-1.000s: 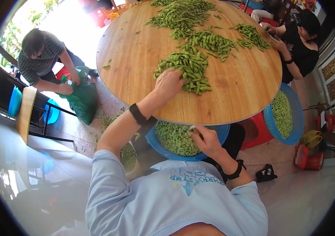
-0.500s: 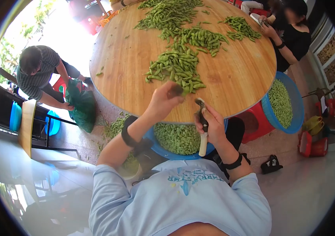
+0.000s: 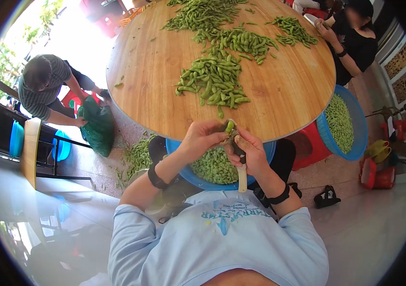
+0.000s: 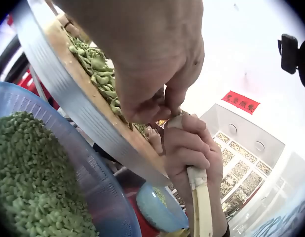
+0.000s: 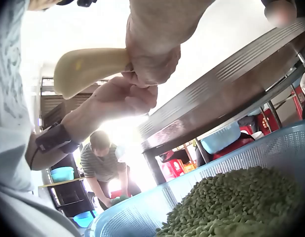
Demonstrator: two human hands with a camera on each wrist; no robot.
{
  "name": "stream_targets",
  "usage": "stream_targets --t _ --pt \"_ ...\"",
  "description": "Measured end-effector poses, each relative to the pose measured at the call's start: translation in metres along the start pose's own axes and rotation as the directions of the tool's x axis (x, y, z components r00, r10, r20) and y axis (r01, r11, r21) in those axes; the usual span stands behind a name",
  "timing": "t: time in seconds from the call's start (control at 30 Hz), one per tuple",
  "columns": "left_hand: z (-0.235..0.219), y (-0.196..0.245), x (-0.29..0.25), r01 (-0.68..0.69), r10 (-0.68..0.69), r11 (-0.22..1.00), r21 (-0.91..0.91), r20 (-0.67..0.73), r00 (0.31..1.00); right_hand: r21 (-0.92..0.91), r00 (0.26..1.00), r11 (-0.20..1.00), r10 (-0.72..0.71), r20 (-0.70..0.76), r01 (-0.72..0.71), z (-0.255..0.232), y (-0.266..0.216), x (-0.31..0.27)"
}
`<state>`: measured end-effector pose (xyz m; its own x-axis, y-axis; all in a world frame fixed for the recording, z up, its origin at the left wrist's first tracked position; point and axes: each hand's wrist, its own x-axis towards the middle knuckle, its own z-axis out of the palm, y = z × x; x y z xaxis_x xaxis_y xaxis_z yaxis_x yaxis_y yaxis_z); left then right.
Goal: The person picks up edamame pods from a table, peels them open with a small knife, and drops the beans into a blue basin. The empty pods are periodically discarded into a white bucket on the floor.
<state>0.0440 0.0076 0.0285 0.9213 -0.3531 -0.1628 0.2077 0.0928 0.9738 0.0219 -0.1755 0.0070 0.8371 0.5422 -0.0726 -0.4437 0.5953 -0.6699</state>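
Note:
Above the near table edge, my left hand [image 3: 203, 139] pinches a green soybean pod [image 3: 230, 126] with thumb and fingertips. Close against it, my right hand [image 3: 252, 155] grips a tool with a long pale handle [image 3: 242, 178] and a dark part within the fingers; its working end is hidden. The handle [image 4: 202, 210] sticks out below the curled fingers in the left wrist view. Directly under both hands sits a blue basin [image 5: 142, 203] of shelled green beans [image 5: 231, 202]. A heap of pods [image 3: 217, 78] lies on the wooden table [image 3: 150, 81] just ahead.
More pods [image 3: 203, 21] are piled farther back on the table, with a smaller pile [image 3: 294, 31] at right. A second blue basin [image 3: 324, 125] of beans stands right, by a red stool [image 3: 312, 151]. One person [image 3: 43, 88] handles a green bag [image 3: 97, 128]; another [image 3: 355, 45] sits right.
My left hand has come back from the pod heap toward me and met the right hand, now with a pod. The right hand has risen from over the basin with the tool.

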Motion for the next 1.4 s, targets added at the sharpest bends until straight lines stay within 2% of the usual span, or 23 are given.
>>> stream_targets --t 0.13,0.23,0.3,0.43,0.47,0.5,0.53,0.57,0.6,0.73,0.77,0.8,0.83,0.9,1.03,1.1,1.13,1.2,1.23,1.27,1.3,1.33,1.4 --pt "0.0 -0.007 0.0 -0.05 0.05 0.999 0.01 -0.039 0.998 -0.033 0.999 0.999 -0.017 0.035 0.019 -0.002 0.001 0.002" --pt "-0.003 -0.011 -0.002 -0.139 0.147 0.976 0.169 -0.036 0.988 -0.025 1.0 1.0 0.001 -0.031 -0.001 0.0 0.003 0.0" --pt "-0.006 -0.01 -0.004 -0.281 0.349 0.758 0.589 -0.002 0.937 -0.149 0.997 0.988 -0.04 -0.064 0.03 0.0 0.005 0.001" --pt "-0.013 -0.015 -0.004 -0.42 0.489 0.65 0.634 0.075 0.869 -0.22 0.99 0.973 -0.098 -0.1 0.074 0.002 0.008 0.001" --pt "-0.017 -0.013 -0.004 -0.289 0.298 0.862 0.416 0.046 0.954 -0.097 0.998 0.995 -0.03 -0.054 0.025 -0.001 0.006 0.001" --pt "-0.02 -0.012 -0.003 -0.104 0.093 0.98 0.167 0.071 0.993 0.023 0.999 0.999 0.033 0.001 -0.033 -0.003 0.004 0.001" --pt "-0.023 -0.012 -0.001 -0.105 0.094 0.98 0.167 0.069 0.993 0.022 0.999 0.999 0.034 0.002 -0.034 -0.004 0.002 0.0" --pt "-0.025 -0.014 0.0 0.011 0.006 0.995 -0.099 0.171 0.985 0.102 0.996 0.992 0.07 0.05 -0.075 -0.005 0.001 -0.001" --pt "-0.027 -0.016 0.0 0.152 -0.05 0.926 -0.345 0.287 0.957 0.181 0.989 0.976 0.104 0.101 -0.121 -0.005 0.001 -0.003" --pt "-0.02 -0.019 0.003 0.251 -0.104 0.856 -0.452 0.325 0.94 0.251 0.989 0.958 0.122 0.08 -0.139 -0.004 -0.002 0.0" --pt "-0.012 -0.02 0.003 -0.133 0.134 0.991 -0.014 0.111 0.985 0.279 0.992 0.952 0.125 0.025 -0.127 -0.007 0.002 0.002" --pt "-0.007 -0.019 0.001 -0.396 0.436 0.782 0.482 0.032 0.899 0.307 0.991 0.945 0.129 -0.028 -0.114 -0.008 0.004 0.003" --pt "-0.005 -0.016 -0.001 -0.395 0.436 0.782 0.482 0.03 0.899 0.307 0.991 0.945 0.131 -0.026 -0.117 -0.007 0.004 0.003" --pt "-0.001 -0.011 -0.007 -0.468 0.637 0.234 0.852 0.229 0.736 0.291 0.99 0.95 0.135 -0.047 -0.116 -0.003 0.008 0.002" --pt "-0.001 -0.011 -0.011 -0.477 0.651 0.284 0.832 0.198 0.733 0.27 0.988 0.956 0.138 -0.069 -0.114 -0.005 0.015 0.002" --pt "-0.003 -0.009 -0.013 -0.216 0.276 0.809 0.547 -0.029 0.961 0.187 0.996 0.982 0.047 -0.075 -0.032 -0.008 0.018 0.002" --pt "-0.003 -0.008 -0.013 -0.217 0.278 0.808 0.548 -0.03 0.96 0.186 0.996 0.982 0.046 -0.073 -0.032 -0.009 0.017 0.002" --pt "0.0 -0.008 -0.013 0.117 -0.108 0.978 0.171 -0.062 0.992 0.021 0.996 1.0 -0.003 -0.094 0.005 -0.011 0.016 0.001" --pt "0.001 -0.01 -0.014 0.118 -0.109 0.978 0.17 -0.062 0.992 0.02 0.995 1.0 -0.001 -0.095 0.003 -0.011 0.016 0.001" --pt "0.002 -0.013 -0.015 0.031 -0.014 0.938 0.346 -0.052 0.999 -0.269 0.98 0.962 -0.104 -0.17 0.055 -0.01 0.016 0.001" --pt "0.003 -0.016 -0.016 -0.054 0.078 0.858 0.511 -0.025 0.997 -0.537 0.952 0.84 -0.222 -0.211 0.077 -0.009 0.016 0.002" --pt "0.005 -0.017 -0.018 -0.054 0.076 0.859 0.509 -0.023 0.997 -0.538 0.951 0.84 -0.221 -0.214 0.074 -0.009 0.016 0.003" --pt "0.01 -0.016 -0.021 -0.077 0.095 0.851 0.519 -0.008 0.995 -0.892 0.859 0.37 -0.511 0.037 0.259 -0.01 0.015 0.008"
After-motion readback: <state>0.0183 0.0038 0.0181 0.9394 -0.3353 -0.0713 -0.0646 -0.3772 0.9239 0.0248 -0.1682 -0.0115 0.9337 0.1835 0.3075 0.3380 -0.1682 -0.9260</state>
